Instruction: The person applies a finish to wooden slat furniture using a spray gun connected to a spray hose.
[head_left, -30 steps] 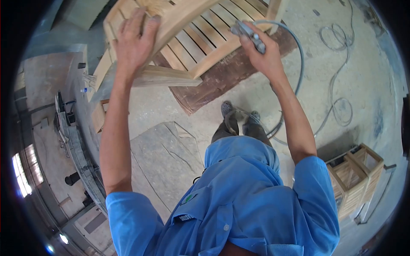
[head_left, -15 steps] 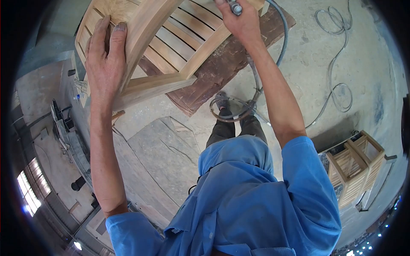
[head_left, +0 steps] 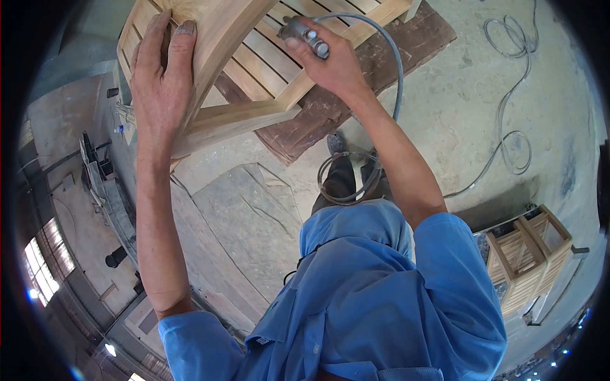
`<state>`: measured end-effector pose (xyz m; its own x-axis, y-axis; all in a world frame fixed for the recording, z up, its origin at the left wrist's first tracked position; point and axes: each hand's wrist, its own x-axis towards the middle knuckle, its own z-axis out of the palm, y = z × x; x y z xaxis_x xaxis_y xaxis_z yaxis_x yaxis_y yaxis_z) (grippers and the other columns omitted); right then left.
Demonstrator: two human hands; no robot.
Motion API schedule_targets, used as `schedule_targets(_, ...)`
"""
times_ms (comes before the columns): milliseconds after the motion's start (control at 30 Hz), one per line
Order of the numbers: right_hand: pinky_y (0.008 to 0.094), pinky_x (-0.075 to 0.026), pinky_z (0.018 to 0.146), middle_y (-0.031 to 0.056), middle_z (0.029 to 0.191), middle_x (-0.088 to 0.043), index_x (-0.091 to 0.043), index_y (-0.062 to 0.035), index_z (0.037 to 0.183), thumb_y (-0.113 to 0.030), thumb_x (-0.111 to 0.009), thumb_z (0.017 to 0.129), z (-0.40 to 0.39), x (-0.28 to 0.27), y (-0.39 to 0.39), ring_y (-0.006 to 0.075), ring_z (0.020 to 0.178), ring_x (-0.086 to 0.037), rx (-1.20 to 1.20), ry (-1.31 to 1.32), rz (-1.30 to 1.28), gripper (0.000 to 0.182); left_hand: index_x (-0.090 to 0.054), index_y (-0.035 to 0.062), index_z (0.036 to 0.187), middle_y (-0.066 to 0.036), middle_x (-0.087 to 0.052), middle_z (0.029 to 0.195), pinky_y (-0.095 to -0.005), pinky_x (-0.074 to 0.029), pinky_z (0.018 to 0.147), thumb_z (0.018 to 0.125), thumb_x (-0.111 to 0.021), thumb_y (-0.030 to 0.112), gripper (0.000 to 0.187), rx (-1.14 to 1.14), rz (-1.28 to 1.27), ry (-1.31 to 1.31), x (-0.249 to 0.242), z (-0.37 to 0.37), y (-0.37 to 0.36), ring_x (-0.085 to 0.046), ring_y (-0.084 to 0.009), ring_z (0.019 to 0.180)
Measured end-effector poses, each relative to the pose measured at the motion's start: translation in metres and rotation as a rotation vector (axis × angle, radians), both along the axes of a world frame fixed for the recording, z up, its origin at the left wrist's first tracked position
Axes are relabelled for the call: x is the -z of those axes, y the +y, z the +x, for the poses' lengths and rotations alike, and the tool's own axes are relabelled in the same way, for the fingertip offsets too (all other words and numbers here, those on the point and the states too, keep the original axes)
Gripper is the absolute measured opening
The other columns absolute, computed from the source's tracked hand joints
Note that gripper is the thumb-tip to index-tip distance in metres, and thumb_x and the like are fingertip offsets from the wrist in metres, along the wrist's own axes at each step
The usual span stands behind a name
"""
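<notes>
A pale wooden slatted seat frame point(head_left: 238, 38) with a wide curved rail lies in front of me at the top of the view. My left hand point(head_left: 162, 89) rests on it beside the curved rail, fingers stretched out and a gap showing next to the thumb. Over the slats, my right hand point(head_left: 337, 63) is closed around a metal air tool point(head_left: 306, 38) with a grey hose point(head_left: 397, 70) running from it. The tool's working end is blurred and partly hidden by the fingers, so its exact kind does not show.
A brown, worn sheet point(head_left: 318, 120) lies under the frame. A loop of hose point(head_left: 340, 190) hangs by my legs, and more hose point(head_left: 502, 108) coils on the floor at right. Another slatted wooden piece point(head_left: 530, 247) stands at lower right. A grey sheet point(head_left: 241, 216) covers the floor at left.
My right hand has moved left and slightly down with the air tool, from the far edge to over the slats. The hose now arcs above the wrist. My left hand stays on the frame.
</notes>
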<state>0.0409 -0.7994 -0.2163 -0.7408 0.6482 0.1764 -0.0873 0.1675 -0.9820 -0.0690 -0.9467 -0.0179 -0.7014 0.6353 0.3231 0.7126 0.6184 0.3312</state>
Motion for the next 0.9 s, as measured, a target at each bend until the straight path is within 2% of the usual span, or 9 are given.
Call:
schedule_targets(100,0.0399,-0.058,0.075,0.017,0.095,-0.076,-0.068,-0.0144,0.13,-0.046,-0.074,0.09,-0.003,-0.002,0.016,0.0332,0.087,-0.075,0.12,0.076,0.012,0.052,-0.057,-0.0005,0.142,-0.028,-0.057,0.139,-0.0446,-0.04,0.111,0.099,-0.057,0.047,0.064,-0.011,-0.008,-0.014,-0.001,0.001,0.001,-0.054,-0.0373,0.131)
schedule_targets(167,0.0333,-0.054,0.08,0.0197,0.102,-0.075,-0.066,0.0007,0.128,-0.028,-0.069,0.098,0.0,-0.007,0.031,0.026,0.094,-0.073,0.129,0.243,-0.047,0.042,-0.056,-0.0011,0.142,-0.028,-0.056,0.14,-0.0438,-0.04,0.111,0.099,-0.057,0.046,0.064,-0.006,-0.006,-0.018,-0.002,0.003,0.001,-0.053,-0.0372,0.132)
schedule_targets(300,0.0333,-0.054,0.077,0.0185,0.099,-0.075,-0.066,-0.0004,0.128,-0.026,-0.069,0.098,0.007,-0.014,0.054,0.0244,0.091,-0.073,0.209,0.305,0.061,0.04,-0.055,-0.0027,0.142,-0.027,-0.055,0.142,-0.0414,-0.037,0.113,0.101,-0.055,0.044,0.063,0.011,-0.025,0.006,-0.002,0.004,0.003,-0.051,-0.0363,0.134)
schedule_targets(367,0.0344,-0.054,0.075,0.0174,0.099,-0.075,-0.066,-0.0011,0.128,-0.025,-0.069,0.098,0.016,-0.019,0.063,0.024,0.09,-0.073,0.209,0.088,0.006,0.039,-0.055,-0.0029,0.142,-0.027,-0.055,0.143,-0.0412,-0.037,0.114,0.101,-0.055,0.044,0.062,0.011,-0.025,-0.008,-0.002,0.004,0.004,-0.051,-0.0359,0.135)
schedule_targets(467,0.0346,-0.055,0.076,0.0166,0.101,-0.076,-0.066,-0.0017,0.13,-0.025,-0.068,0.098,0.018,-0.018,0.076,0.0244,0.092,-0.073,0.275,0.163,0.109,0.039,-0.054,-0.0031,0.143,-0.026,-0.054,0.144,-0.0412,-0.036,0.115,0.102,-0.054,0.042,0.061,0.003,-0.042,-0.017,-0.002,0.005,0.004,-0.05,-0.0357,0.136)
schedule_targets(767,0.0337,-0.055,0.081,0.0193,0.105,-0.075,-0.065,-0.0031,0.132,-0.025,-0.068,0.098,0.022,-0.024,0.085,0.0234,0.097,-0.073,0.388,0.167,0.128,0.04,-0.053,-0.0039,0.143,-0.026,-0.053,0.145,-0.0418,-0.036,0.115,0.103,-0.054,0.039,0.059,-0.002,-0.059,-0.017,-0.003,0.005,0.004,-0.049,-0.0366,0.136)
schedule_targets(800,0.0337,-0.055,0.081,0.0193,0.105,-0.075,-0.065,-0.0031,0.132,-0.025,-0.068,0.098,0.023,-0.023,0.083,0.0234,0.097,-0.073,0.385,0.171,0.121,0.04,-0.054,-0.004,0.143,-0.027,-0.053,0.144,-0.0418,-0.036,0.115,0.102,-0.054,0.039,0.059,0.006,-0.055,-0.013,-0.003,0.005,0.004,-0.05,-0.0367,0.136)
schedule_targets(867,0.0344,-0.055,0.084,0.019,0.112,-0.075,-0.066,-0.0089,0.135,-0.026,-0.071,0.097,0.026,-0.021,0.079,0.0269,0.104,-0.073,0.181,0.011,0.005,0.042,-0.054,-0.0042,0.142,-0.027,-0.053,0.144,-0.0419,-0.036,0.115,0.102,-0.054,0.039,0.059,0.012,-0.051,-0.008,-0.002,0.002,0.003,-0.05,-0.037,0.136)
schedule_targets(900,0.0344,-0.055,0.084,0.019,0.112,-0.075,-0.066,-0.0089,0.135,-0.026,-0.071,0.097,0.024,-0.016,0.071,0.0269,0.104,-0.073,0.174,0.016,-0.002,0.042,-0.054,-0.0044,0.142,-0.028,-0.053,0.145,-0.0419,-0.036,0.115,0.101,-0.055,0.038,0.059,0.023,-0.04,-0.009,-0.002,0.001,0.002,-0.05,-0.0374,0.136)
